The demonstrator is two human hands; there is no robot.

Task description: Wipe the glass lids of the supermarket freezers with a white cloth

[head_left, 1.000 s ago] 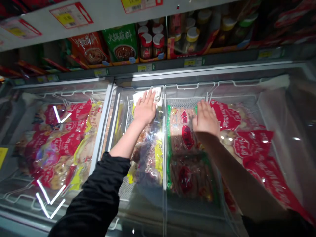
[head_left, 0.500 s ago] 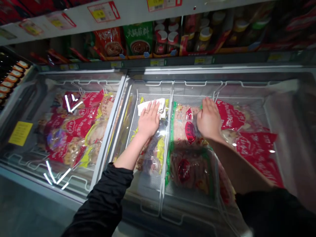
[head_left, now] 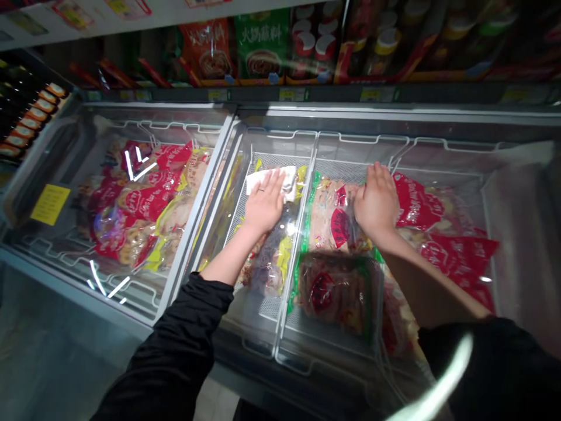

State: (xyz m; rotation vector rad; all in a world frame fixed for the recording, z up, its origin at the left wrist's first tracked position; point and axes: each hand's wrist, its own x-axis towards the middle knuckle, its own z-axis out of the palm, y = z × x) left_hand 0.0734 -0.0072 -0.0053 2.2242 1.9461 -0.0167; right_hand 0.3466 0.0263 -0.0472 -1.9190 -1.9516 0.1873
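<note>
My left hand point(head_left: 265, 203) lies with fingers stretched over a folded white cloth point(head_left: 287, 178), holding it down against the clear glass lid point(head_left: 258, 310) of a chest freezer. A ring shows on one finger. Under the glass there, yellow-edged food packs point(head_left: 284, 257) lie in a wire basket. My right hand point(head_left: 377, 199) rests palm down on the glass farther right, fingers extended and close together, holding nothing. Beneath it is a green-edged clear pack point(head_left: 324, 213) with a red label. Red packs point(head_left: 418, 202) lie just to its right.
A second freezer section point(head_left: 144, 304) with red packs and a yellow notice point(head_left: 50, 204) is at left. Behind the freezer, a low shelf holds sauce packets point(head_left: 258, 49) and jars point(head_left: 383, 49). Bottles point(head_left: 30, 123) stand at far left. White wire dividers point(head_left: 302, 234) separate the baskets.
The view has tilted down, so the shelf's upper price tags slid upward. Against the freezer, my left hand and the cloth have shifted slightly left. My right hand stays on the glass.
</note>
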